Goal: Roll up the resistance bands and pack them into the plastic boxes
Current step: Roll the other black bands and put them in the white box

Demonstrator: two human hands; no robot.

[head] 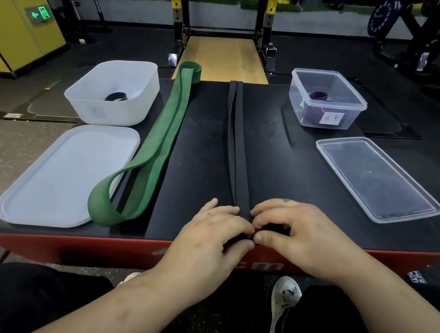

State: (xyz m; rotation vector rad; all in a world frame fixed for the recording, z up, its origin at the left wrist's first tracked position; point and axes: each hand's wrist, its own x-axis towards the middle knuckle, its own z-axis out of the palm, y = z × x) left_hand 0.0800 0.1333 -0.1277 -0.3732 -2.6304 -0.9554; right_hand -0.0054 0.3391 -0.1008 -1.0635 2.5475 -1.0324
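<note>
One black platform (pixel 285 170), gym rack (pixel 181 17) behind.

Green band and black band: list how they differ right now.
The green band is wide; the black band is narrower. The green band lies untouched, its near end standing up in an open loop. The black band lies flat and straight, its near end pinched by the left hand and right hand. Both stretch lengthwise along the black platform, and neither is boxed.
</note>
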